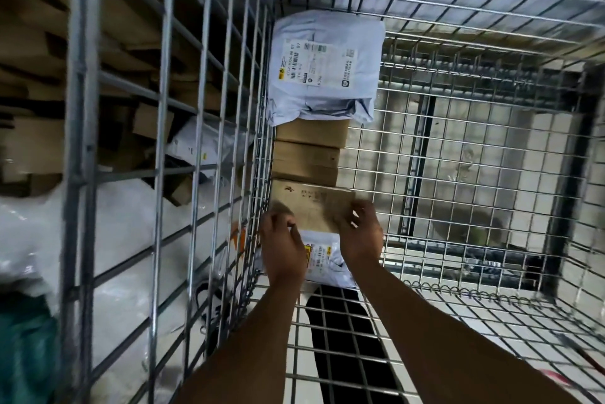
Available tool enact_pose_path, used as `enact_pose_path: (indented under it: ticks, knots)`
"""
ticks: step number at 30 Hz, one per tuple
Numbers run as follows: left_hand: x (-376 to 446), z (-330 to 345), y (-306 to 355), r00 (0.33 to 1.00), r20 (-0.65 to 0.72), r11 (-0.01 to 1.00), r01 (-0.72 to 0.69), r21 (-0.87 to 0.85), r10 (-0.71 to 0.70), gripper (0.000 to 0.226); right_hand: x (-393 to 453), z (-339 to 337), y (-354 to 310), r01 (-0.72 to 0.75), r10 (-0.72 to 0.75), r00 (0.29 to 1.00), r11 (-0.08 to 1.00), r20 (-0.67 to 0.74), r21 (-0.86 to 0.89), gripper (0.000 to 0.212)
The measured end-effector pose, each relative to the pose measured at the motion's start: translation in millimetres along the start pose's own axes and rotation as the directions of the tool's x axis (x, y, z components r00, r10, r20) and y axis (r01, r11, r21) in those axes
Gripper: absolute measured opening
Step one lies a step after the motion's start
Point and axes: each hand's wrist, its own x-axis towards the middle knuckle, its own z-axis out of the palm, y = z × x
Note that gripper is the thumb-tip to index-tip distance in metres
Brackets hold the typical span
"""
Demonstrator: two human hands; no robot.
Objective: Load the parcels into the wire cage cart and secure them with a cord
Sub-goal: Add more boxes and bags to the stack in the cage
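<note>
Two hands are seen reaching down into the wire cage cart (209, 82), both set on a brown cardboard parcel (314, 207) that lies against the cart's left wall. The left hand (283, 248) is placed at the parcel's near left corner, its fingers curled over the edge so that the grip is closed on the cardboard. The right hand (360, 233) is closed on the near right corner, with the fingers bent over the top and the thumb tucked at the side. The parcel is blurred, and its printing cannot be read. Just beneath the hands, a grey plastic mailer (327, 264) with a yellow-marked label is partly covered. Farther along the same wall, two more cardboard boxes (307, 154) are lined up, and a large grey mailer (324, 66) with a white shipping label is laid at the far end. Outside the left wall, loose cardboard (39, 115) is piled.
</note>
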Motion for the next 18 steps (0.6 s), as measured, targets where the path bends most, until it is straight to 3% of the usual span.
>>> enact_pose_path:
  ticks: [4,6,8,9,11,13,18]
  knots:
    - [6,4,7,0.997,0.005,0.983,0.081,0.167,-0.083,0.026,2,10,-6,0.009,-0.004,0.999,0.991,0.043,-0.134,0.040]
    - [1,0,11,1.000,0.010,0.972,-0.008,0.236,0.005,0.047,0,8,-7,0.030,-0.019,0.998,0.980,0.061,-0.196,0.040]
    - [-9,-2,12,0.973,0.150,0.924,-0.216,0.317,0.176,0.072,-5,6,-9,0.033,-0.014,0.997,0.969,0.080,-0.244,0.039]
    - [-11,-2,13,0.948,0.257,0.895,-0.272,0.353,0.187,0.082,-7,5,-11,0.025,-0.003,0.996,0.966,0.087,-0.257,0.039]
    - [-8,-1,18,0.901,0.430,0.891,-0.242,0.384,0.060,0.092,-10,1,-16,0.010,0.022,0.993,0.961,0.114,-0.275,0.042]
    - [-5,-5,30,0.858,0.511,0.918,-0.167,0.359,-0.044,0.090,-15,-4,-21,-0.002,0.056,0.985,0.950,0.164,-0.312,0.050]
    - [-8,-54,84,0.881,0.470,0.928,-0.128,0.350,-0.056,0.060,-45,-39,-64,-0.007,0.112,0.970,0.902,0.218,-0.432,0.043]
